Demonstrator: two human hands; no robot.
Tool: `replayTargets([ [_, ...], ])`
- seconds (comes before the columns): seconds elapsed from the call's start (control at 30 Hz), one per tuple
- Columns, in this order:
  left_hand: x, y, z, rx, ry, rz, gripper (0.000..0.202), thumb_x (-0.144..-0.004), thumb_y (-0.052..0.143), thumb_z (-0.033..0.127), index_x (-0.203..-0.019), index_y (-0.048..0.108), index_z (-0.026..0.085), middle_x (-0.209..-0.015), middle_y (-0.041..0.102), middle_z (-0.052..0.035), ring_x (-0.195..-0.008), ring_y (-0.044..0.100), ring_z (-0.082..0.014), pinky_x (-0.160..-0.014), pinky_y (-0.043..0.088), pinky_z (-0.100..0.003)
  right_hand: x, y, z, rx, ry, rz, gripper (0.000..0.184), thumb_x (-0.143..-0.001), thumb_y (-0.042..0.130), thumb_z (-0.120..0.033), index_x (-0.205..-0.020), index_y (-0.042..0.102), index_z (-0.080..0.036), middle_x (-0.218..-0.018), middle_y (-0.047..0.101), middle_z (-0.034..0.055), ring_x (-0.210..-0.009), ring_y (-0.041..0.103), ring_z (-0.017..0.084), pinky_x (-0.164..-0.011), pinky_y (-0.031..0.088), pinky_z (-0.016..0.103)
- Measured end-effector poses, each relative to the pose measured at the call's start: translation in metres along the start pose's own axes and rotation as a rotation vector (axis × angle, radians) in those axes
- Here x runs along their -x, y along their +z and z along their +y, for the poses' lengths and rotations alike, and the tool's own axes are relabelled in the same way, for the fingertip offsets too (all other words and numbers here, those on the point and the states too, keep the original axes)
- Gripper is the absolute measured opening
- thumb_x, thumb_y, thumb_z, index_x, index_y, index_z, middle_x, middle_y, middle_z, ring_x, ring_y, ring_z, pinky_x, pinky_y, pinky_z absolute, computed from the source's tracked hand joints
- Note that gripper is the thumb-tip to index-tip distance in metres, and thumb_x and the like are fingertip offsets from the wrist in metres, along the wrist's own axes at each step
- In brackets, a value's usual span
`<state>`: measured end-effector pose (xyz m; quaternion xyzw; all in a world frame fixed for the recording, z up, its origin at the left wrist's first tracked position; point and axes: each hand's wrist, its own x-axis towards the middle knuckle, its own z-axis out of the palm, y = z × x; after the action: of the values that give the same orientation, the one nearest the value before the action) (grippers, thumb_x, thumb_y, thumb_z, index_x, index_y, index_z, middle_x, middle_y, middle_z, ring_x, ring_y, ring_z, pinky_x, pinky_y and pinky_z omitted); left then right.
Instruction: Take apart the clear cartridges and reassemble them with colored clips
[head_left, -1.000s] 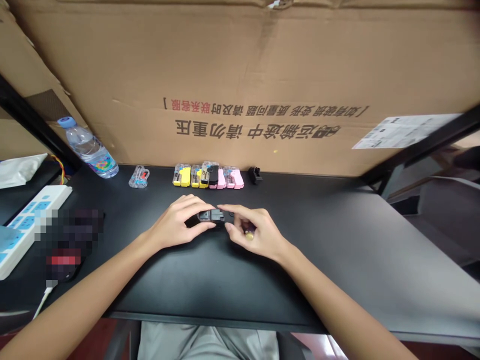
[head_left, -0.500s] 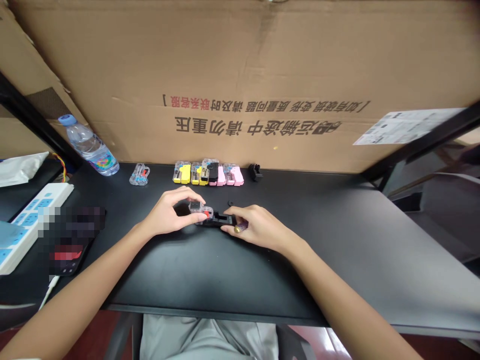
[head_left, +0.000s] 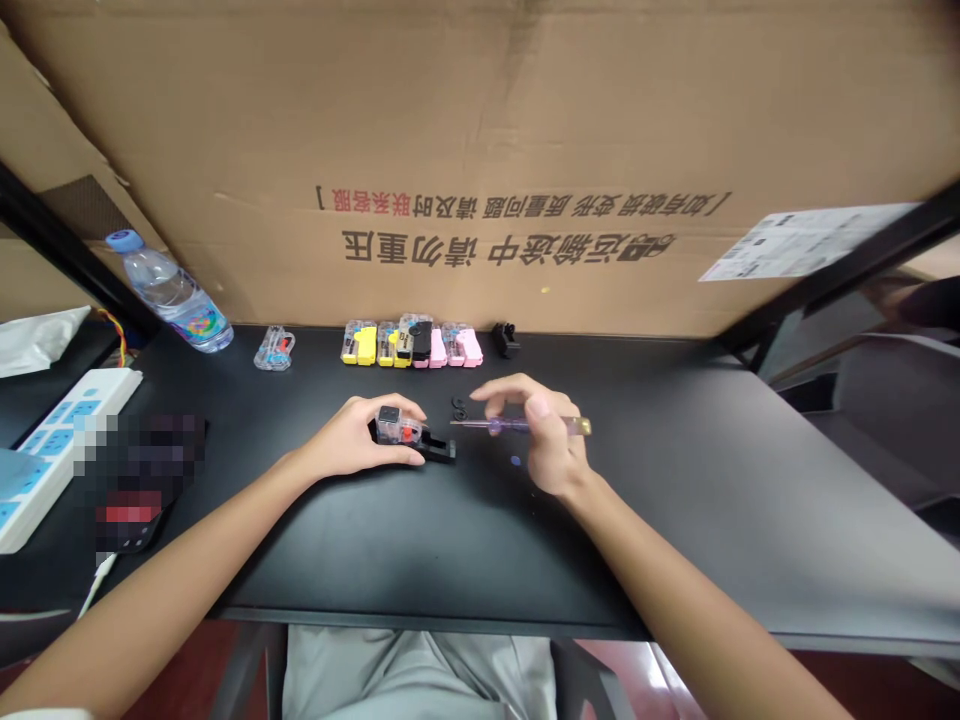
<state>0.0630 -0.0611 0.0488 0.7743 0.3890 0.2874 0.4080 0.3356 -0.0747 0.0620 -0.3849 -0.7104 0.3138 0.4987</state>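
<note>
My left hand (head_left: 352, 437) grips a clear ink cartridge (head_left: 390, 425) with a red part inside and a black square on top. The cartridge rests on a black plastic holder (head_left: 433, 449) on the desk. My right hand (head_left: 544, 435) is lifted clear of them, pinching a slim screwdriver (head_left: 480, 424) with a translucent purple shaft and a yellow end. Its tip points left, towards small black rings (head_left: 459, 408) lying on the desk. A tiny purple piece (head_left: 515, 461) lies below the tool.
Along the back of the black desk (head_left: 637, 400) stand a row of yellow, black and pink cartridges (head_left: 412, 344), a clear cartridge (head_left: 274, 348) and a black clip (head_left: 506, 340). A water bottle (head_left: 171, 295), white power strip (head_left: 71, 455) and blurred object (head_left: 139, 480) sit left. A cardboard box (head_left: 480, 150) stands behind.
My right hand has let go of the cartridge and holder and moved right and up, with the screwdriver now held out. My left hand stays on the cartridge.
</note>
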Motion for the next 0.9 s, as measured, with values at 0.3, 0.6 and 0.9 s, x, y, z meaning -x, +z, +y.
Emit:
replayTargets([
  [0.3,-0.001,-0.001,0.004,0.004,-0.045,-0.037,0.039,-0.076,0.092,0.043,-0.105,0.081,0.020,-0.092,0.081,-0.0020,-0.078,0.072,-0.0176,-0.077,0.056,-0.028,-0.005,0.012,-0.011,-0.088,0.217,-0.224,0.047,-0.106,0.054,-0.054,-0.082,0.074,-0.019,-0.070,0.069,0.0039,-0.065,0.064,0.017,-0.066,0.054,0.029],
  [0.6,0.000,-0.002,0.003,0.003,-0.047,-0.037,0.038,-0.075,0.093,0.042,-0.103,0.082,0.020,-0.089,0.080,-0.0010,-0.077,0.070,-0.0168,-0.077,0.055,-0.027,-0.010,0.001,-0.013,0.043,0.122,-0.354,0.020,-0.092,0.058,-0.022,-0.084,0.077,-0.019,-0.082,0.074,0.0044,-0.070,0.067,0.017,-0.065,0.051,0.027],
  [0.9,-0.001,-0.002,0.002,0.023,-0.045,-0.046,0.040,-0.075,0.093,0.043,-0.106,0.081,0.020,-0.093,0.081,-0.0021,-0.081,0.072,-0.0180,-0.080,0.056,-0.027,-0.008,0.004,-0.011,0.064,0.043,-0.423,0.023,-0.091,0.056,-0.019,-0.082,0.078,-0.020,-0.081,0.073,0.0045,-0.067,0.065,0.016,-0.062,0.049,0.028],
])
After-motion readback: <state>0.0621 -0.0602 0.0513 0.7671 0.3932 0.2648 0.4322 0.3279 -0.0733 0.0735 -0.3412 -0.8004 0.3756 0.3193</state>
